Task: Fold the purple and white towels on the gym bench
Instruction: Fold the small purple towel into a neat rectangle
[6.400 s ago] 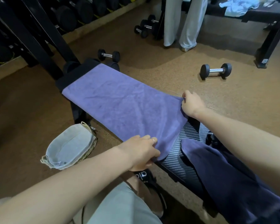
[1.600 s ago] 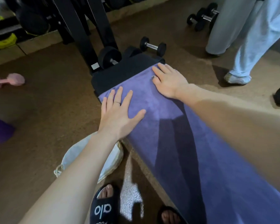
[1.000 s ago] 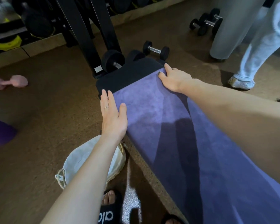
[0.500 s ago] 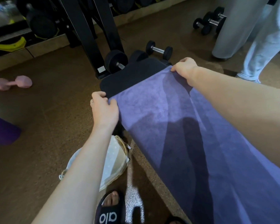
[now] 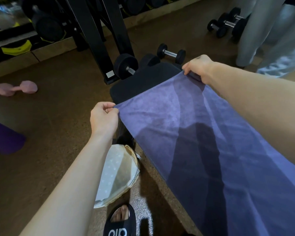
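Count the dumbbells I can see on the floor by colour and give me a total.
Pink dumbbell: 1
Black dumbbells with metal handles: 4, namely one past the bench end, one against the rack foot, and two close together at top right
Total: 5

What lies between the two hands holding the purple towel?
In the head view, only the purple towel's far edge spans from left hand to right hand, over the black bench.

A towel (image 5: 194, 133) is lying along the tabletop (image 5: 143, 82), a basket (image 5: 119, 171) sitting on the floor left of it, dumbbells (image 5: 171, 54) lying beyond
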Motion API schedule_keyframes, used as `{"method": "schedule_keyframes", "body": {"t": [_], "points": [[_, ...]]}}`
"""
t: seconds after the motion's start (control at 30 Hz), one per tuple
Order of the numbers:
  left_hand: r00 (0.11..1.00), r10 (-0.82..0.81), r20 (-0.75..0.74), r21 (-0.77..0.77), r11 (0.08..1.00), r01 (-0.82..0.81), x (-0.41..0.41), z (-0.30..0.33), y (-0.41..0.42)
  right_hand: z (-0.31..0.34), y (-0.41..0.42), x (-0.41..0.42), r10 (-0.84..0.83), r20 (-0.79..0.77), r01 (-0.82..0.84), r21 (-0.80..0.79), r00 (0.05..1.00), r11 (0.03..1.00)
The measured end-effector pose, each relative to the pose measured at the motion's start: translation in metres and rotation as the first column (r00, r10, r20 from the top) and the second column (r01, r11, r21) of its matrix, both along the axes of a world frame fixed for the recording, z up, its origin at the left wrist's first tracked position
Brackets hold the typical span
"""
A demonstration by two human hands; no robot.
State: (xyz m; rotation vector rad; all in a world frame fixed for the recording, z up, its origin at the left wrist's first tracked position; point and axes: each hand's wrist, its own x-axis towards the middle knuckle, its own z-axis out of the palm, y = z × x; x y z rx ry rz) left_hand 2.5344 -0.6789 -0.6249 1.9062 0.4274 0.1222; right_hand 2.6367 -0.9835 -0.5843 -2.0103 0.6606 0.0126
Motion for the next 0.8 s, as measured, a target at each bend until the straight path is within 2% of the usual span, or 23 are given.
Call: {"method": "schedule_keyframes", "body": {"t": [0.07, 0.17, 0.3, 0.43, 0.6, 0.7, 0.8], "points": [[1.000, 0.019, 0.014, -0.014, 1.000, -0.019, 0.006, 0.000, 0.004, 0.003, 0.003, 0.002, 0.065, 0.057, -0.058, -0.118, 0.996, 0.991], [0.999, 0.036, 0.037, -0.008, 0.999, -0.035, 0.015, 0.001, 0.012, 0.007, 0.010, 0.006, 0.219, 0.093, -0.178, -0.324, 0.971, 0.929], [0.997, 0.024, 0.076, 0.019, 0.999, -0.025, 0.027, 0.012, 0.025, 0.012, 0.017, 0.017, 0.240, 0.224, -0.131, -0.415, 0.945, 0.901], [0.986, 0.024, 0.164, 0.050, 0.998, -0.033, 0.032, 0.044, 0.029, 0.037, 0.020, 0.017, 0.213, 0.338, -0.084, -0.358, 0.917, 0.930], [0.968, -0.051, 0.245, 0.039, 0.998, 0.043, -0.003, 0.091, 0.016, 0.079, 0.006, -0.022, 0.130, 0.407, -0.036, -0.232, 0.904, 0.972], [0.949, -0.127, 0.288, 0.054, 0.992, 0.117, -0.042, 0.120, 0.000, 0.103, -0.010, -0.070, 0.072, 0.418, -0.022, -0.125, 0.906, 0.992], [0.917, -0.269, 0.294, 0.120, 0.962, 0.244, -0.092, 0.144, -0.022, 0.119, -0.029, -0.132, 0.016, 0.384, -0.017, 0.001, 0.923, 1.000]]}}
